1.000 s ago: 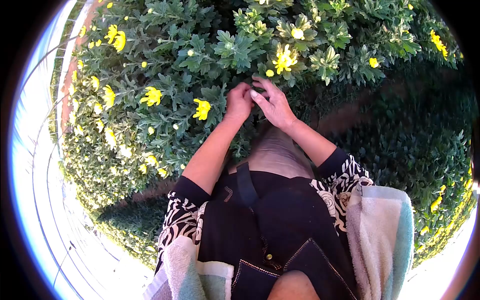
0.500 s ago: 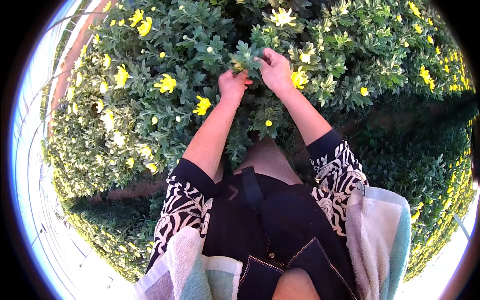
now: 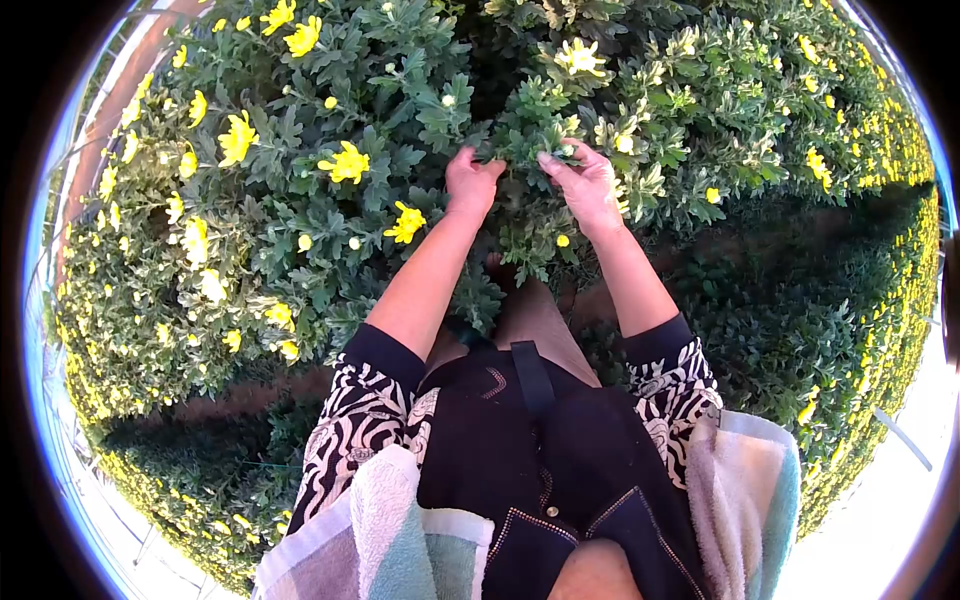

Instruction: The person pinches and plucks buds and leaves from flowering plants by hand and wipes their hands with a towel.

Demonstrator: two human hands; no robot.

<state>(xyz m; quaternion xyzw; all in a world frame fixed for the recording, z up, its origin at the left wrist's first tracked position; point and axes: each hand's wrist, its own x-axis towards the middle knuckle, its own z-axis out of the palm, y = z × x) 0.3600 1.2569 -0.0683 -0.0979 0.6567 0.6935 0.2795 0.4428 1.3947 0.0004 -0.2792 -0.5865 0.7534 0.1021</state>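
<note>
Both hands are in among the leafy chrysanthemum plants (image 3: 545, 110) in the upper middle of the head view. My left hand (image 3: 472, 183) has its fingers curled in at the edge of the foliage; what is between them, if anything, is hidden by leaves. A short way to its right, my right hand (image 3: 588, 188) pinches a green chrysanthemum shoot (image 3: 562, 150) between thumb and fingers. Below the hands, a small yellow bud (image 3: 562, 241) stands on a leafy stem. Open yellow flowers (image 3: 345, 163) grow left of my left hand, and a pale yellow flower (image 3: 579, 57) is above my right.
Dense flowering rows spread to both sides, with a dark shaded furrow (image 3: 770, 235) at the right and another (image 3: 230, 395) at the lower left. A striped towel (image 3: 745, 490) hangs down in front of my body on either side. Curved hoops line the far left edge.
My hands have moved apart, the right one shifting right and down and turning. The shoot held up between both hands before is no longer raised there. The view has shifted slightly.
</note>
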